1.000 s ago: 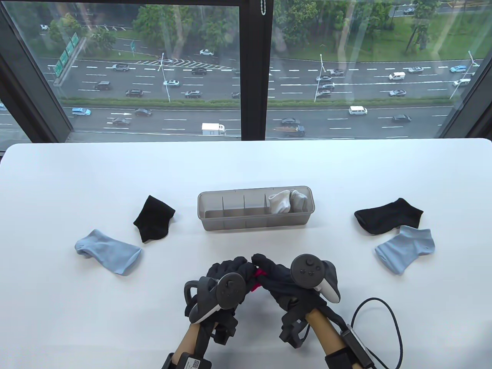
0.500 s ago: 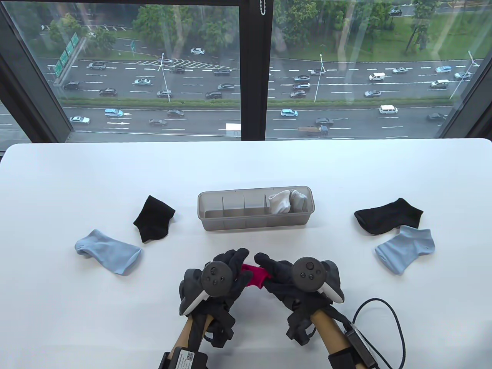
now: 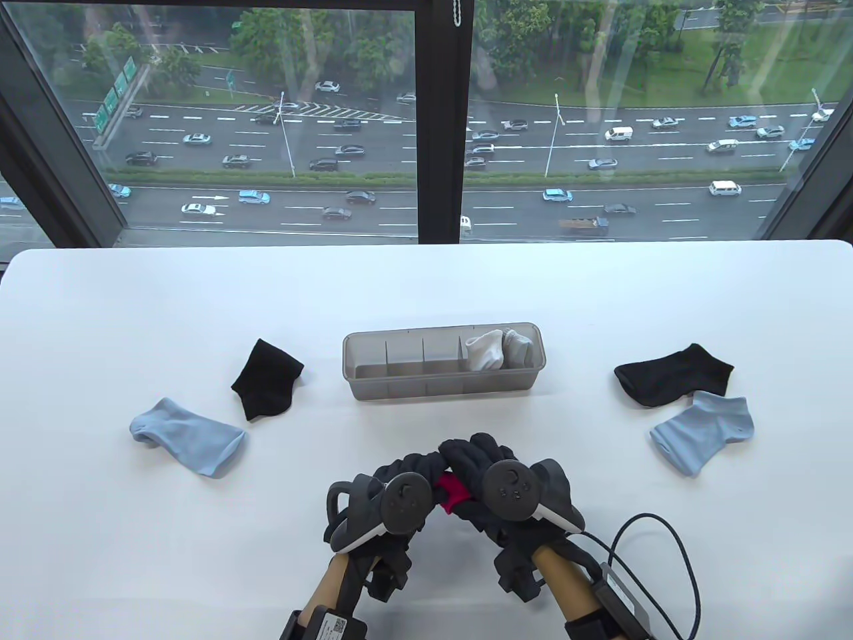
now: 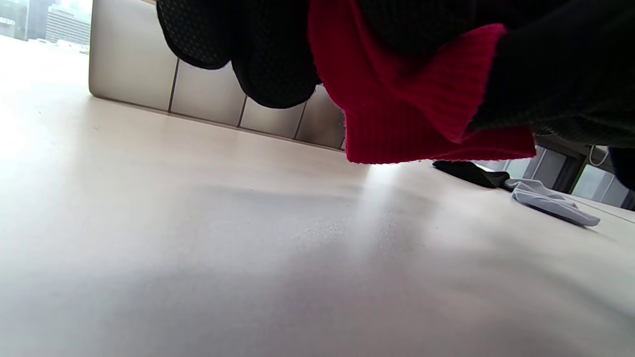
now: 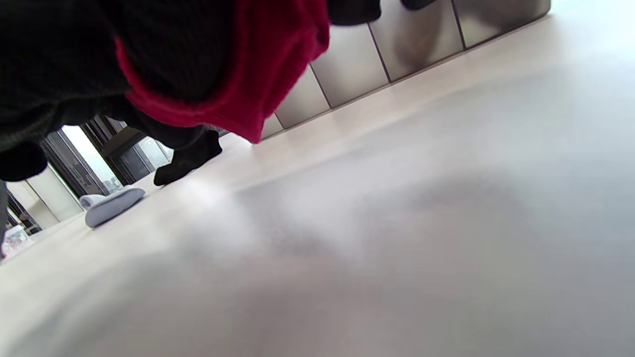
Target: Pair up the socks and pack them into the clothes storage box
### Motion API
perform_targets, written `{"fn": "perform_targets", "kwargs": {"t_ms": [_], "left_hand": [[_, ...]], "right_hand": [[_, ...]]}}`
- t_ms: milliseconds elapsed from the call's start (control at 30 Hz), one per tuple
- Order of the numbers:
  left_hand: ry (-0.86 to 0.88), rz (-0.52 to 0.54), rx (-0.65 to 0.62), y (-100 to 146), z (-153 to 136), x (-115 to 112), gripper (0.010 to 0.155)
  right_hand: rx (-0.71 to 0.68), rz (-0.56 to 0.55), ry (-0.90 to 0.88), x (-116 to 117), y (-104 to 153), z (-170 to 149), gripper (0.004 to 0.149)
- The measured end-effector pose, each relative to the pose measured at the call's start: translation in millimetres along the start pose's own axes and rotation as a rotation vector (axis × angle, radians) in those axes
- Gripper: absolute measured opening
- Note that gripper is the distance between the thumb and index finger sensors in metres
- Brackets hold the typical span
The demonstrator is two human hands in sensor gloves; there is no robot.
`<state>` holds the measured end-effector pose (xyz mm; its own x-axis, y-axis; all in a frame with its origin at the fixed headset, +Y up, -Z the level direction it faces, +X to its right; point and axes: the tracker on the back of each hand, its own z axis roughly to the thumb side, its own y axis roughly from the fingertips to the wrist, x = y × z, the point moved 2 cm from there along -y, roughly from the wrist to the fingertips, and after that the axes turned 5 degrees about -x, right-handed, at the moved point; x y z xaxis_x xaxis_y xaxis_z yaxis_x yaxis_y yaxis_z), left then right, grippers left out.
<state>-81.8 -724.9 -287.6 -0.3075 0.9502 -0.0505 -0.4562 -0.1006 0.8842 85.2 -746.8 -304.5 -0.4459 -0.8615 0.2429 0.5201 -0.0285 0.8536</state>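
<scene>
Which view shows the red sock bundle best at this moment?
The left wrist view: the red sock bundle fills the upper frame, ribbed cuff hanging clear. The right wrist view shows a smaller fold; the table view shows only a sliver between the left hand and right hand.

The soft red ribbed knit sock (image 4: 421,99) looks fuzzy. The grey see-through plastic box (image 3: 443,385) at 12 o'clock is smooth, the white table (image 3: 426,293) matt.
</scene>
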Motion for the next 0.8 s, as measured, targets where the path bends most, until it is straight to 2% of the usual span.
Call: {"fn": "perform_targets", "kwargs": {"t_ms": [67,133,167,200,233,267,300,333,367,400,433,467,567,700,800], "left_hand": [[0.096,0.035,-0.002,1,-5,3,0.055],[0.155,0.084,0.072,4,-7,9,0.063],[0.135,0.098,0.1,6,-6,14,0.071],[0.096,0.147,0.1,10,-4,19,0.071],[0.038,0.249,0.087,14,0,26,0.064],[-0.005,0.303,0.075,16,4,30,0.056],[-0.049,0.315,0.049,16,9,32,0.045],[-0.053,0.263,0.032,14,11,30,0.042],[-0.032,0.158,0.024,9,13,20,0.048],[-0.021,0.104,0.049,8,13,14,0.057],[-0.009,0.097,0.07,7,11,11,0.059],[0.003,0.111,0.067,6,10,10,0.058],[0.076,0.161,0.081,5,4,14,0.05],[0.117,0.143,0.081,6,-4,13,0.036],[0.023,0.141,0.075,5,-2,12,0.035]], "right_hand": [[0.023,-0.007,-0.131,-3,-1,-7,0.068],[0.054,-0.029,-0.187,-4,-2,-12,0.062],[0.079,-0.05,-0.187,-4,-2,-15,0.061],[0.086,-0.06,-0.177,-4,-2,-16,0.061],[0.098,-0.053,-0.168,-4,-1,-18,0.06],[0.103,-0.057,-0.17,-4,-1,-18,0.061],[0.109,-0.08,-0.181,-5,0,-18,0.061],[0.109,-0.083,-0.19,-5,0,-17,0.061],[0.114,-0.094,-0.23,-5,1,-15,0.061],[0.12,-0.098,-0.24,-5,0,-14,0.061],[0.152,-0.125,-0.2,-5,2,-14,0.062],[0.125,-0.141,-0.174,-6,2,-14,0.062],[0.123,-0.142,-0.249,-6,1,-11,0.061],[0.087,-0.072,-0.325,-1,-2,-12,0.061],[0.104,-0.027,-0.385,0,-4,-15,0.06]]}}
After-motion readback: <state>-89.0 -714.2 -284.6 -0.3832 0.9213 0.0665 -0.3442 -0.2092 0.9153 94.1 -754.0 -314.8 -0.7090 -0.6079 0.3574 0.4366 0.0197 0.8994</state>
